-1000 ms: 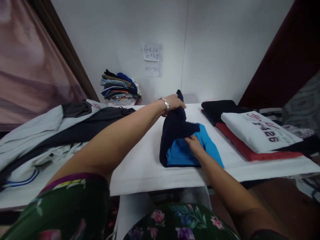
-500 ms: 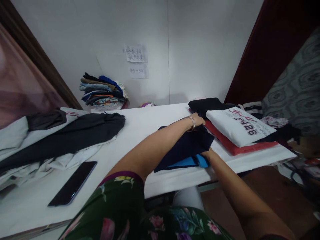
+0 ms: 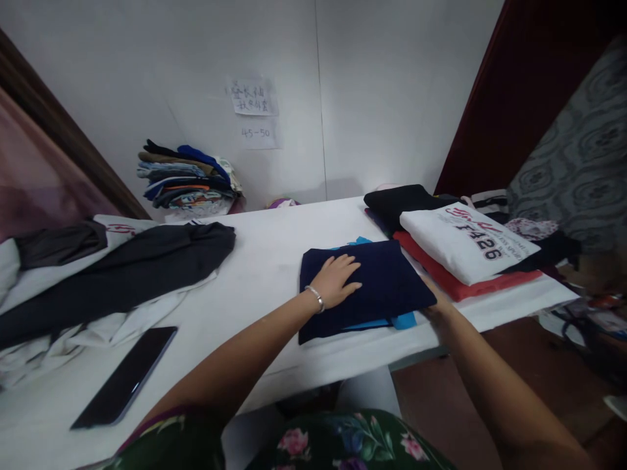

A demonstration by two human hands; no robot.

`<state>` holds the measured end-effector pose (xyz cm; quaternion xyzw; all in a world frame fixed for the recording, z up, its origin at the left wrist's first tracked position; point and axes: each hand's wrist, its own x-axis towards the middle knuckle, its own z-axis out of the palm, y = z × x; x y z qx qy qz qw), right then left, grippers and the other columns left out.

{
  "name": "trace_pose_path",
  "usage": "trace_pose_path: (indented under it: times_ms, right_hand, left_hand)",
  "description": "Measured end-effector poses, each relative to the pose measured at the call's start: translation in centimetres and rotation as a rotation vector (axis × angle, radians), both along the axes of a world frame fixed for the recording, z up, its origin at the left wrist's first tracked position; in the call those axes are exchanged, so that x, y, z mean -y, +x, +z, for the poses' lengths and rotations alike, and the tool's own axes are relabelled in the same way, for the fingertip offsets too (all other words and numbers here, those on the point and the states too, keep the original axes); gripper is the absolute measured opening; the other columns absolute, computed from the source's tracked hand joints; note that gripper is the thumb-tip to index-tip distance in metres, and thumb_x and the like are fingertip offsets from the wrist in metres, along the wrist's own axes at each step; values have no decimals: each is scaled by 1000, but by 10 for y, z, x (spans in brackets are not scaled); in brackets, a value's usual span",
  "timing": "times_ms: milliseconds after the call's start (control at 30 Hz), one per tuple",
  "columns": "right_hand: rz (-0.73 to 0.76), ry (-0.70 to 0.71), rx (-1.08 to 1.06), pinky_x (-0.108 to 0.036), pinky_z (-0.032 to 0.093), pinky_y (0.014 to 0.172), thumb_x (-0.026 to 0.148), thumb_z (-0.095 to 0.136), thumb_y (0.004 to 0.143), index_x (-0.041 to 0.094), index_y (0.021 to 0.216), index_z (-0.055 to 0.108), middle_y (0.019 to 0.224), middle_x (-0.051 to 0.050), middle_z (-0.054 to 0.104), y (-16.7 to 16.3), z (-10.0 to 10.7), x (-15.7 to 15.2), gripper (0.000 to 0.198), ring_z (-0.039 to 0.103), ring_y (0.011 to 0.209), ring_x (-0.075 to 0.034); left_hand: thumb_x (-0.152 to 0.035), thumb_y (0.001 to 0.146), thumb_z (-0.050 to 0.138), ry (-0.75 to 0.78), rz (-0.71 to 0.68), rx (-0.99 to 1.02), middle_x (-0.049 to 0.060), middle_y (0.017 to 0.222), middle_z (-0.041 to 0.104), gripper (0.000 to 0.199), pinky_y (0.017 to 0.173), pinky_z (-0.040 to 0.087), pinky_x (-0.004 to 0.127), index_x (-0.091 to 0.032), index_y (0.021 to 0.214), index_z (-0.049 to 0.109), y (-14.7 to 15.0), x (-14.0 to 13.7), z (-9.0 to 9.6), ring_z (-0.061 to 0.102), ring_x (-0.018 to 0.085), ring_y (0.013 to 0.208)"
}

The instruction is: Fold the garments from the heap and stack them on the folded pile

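A folded navy blue garment (image 3: 382, 277) lies near the front edge of the white table, with bright blue fabric (image 3: 404, 320) showing along its front and back edges. My left hand (image 3: 336, 281) rests flat on the left half of the navy garment, fingers spread. At the garment's right edge is my right hand (image 3: 438, 301), partly tucked beneath the navy cloth. The cloth hides its fingers, so their grip is not visible. Just right of it, a white printed garment (image 3: 470, 241) tops folded red cloth (image 3: 460, 292).
Black folded clothing (image 3: 399, 203) sits at the back right. On the left lie a loose dark garment (image 3: 147, 267) and a phone (image 3: 128, 375). A pile of folded clothes (image 3: 189, 176) stands against the wall (image 3: 392, 98), beside paper notes (image 3: 255, 96). The table (image 3: 264, 261) ends close in front.
My left hand has moved left and toward me, from the navy garment's far right part to flat on its left half. The garment now lies flatter and more squared. My right hand has shifted slightly right.
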<state>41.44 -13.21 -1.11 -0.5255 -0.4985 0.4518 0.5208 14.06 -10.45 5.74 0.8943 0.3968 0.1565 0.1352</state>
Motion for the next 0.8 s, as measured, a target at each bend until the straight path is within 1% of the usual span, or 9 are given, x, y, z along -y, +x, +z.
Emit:
trace_pose_path:
  times_ms: [67, 167, 233, 300, 400, 500, 567, 667, 800]
  right_hand:
    - [45, -85, -101, -40, 55, 82, 59, 53, 82, 24, 109, 68, 99, -7, 73, 4, 3, -5, 46, 66, 99, -28]
    - [158, -179, -186, -42, 56, 82, 63, 46, 83, 22, 114, 66, 101, -9, 73, 8, 16, -21, 55, 68, 97, -29]
    - [163, -156, -157, -41, 55, 85, 52, 60, 78, 25, 119, 63, 104, -5, 73, 10, 24, -35, 49, 69, 96, -27]
    - [114, -89, -83, -40, 53, 89, 34, 71, 68, 28, 119, 62, 107, -2, 72, 10, 27, -47, 52, 68, 97, -25]
    - [-3, -121, 110, -42, 52, 91, 22, 70, 61, 23, 114, 65, 106, -5, 72, 13, 22, -55, 54, 67, 99, -27]
    - [-121, -152, 270, -44, 52, 89, 24, 68, 65, 19, 121, 61, 114, -11, 69, 16, 15, -51, 57, 65, 103, -29]
    - [-151, -48, 327, -44, 50, 92, 30, 65, 71, 19, 126, 57, 120, -12, 66, 16, 17, -42, 56, 62, 109, -28]
    - [-169, 97, 509, -45, 46, 98, 43, 60, 78, 20, 122, 61, 122, -10, 65, 13, 25, -24, 50, 60, 112, -29]
    - [-147, 133, 704, -46, 44, 99, 54, 57, 81, 22, 121, 63, 126, -9, 62, 3, 29, 3, 51, 58, 114, -30]
  left_hand:
    - [-50, 90, 46, 67, 95, -130, 11, 152, 33, 57, 115, 12, 53, -20, 138, 44, -16, 1, -13, 20, 28, 143]
    - [-60, 90, 36, 97, 191, -191, 11, 153, 30, 65, 115, 10, 55, -21, 142, 40, -18, 1, -33, 17, 28, 144]
    - [-61, 90, 33, 124, 226, -190, 11, 153, 30, 66, 116, 8, 54, -21, 142, 40, -12, 1, -43, 17, 27, 144]
    - [-61, 90, 34, 124, 244, -180, 11, 153, 30, 66, 116, 7, 54, -21, 142, 40, -7, 1, -47, 16, 27, 144]
    - [-60, 91, 35, 45, 234, -126, 9, 152, 34, 62, 115, 12, 52, -23, 140, 43, -9, -5, -41, 21, 26, 143]
    - [-51, 95, 32, 30, 322, -19, 5, 148, 41, 49, 113, 21, 45, -26, 132, 51, -20, -24, -27, 30, 22, 138]
    - [-44, 96, 31, 15, 406, -3, 4, 140, 51, 41, 110, 27, 40, -27, 123, 57, -29, -44, -17, 39, 20, 133]
    - [-40, 96, 28, -108, 451, -66, 5, 116, 67, 42, 97, 39, 36, -24, 103, 67, -37, -81, -9, 56, 22, 114]
    - [-49, 91, 38, -242, 437, -132, 7, 101, 71, 44, 82, 45, 31, -21, 89, 70, -37, -120, -10, 63, 24, 98]
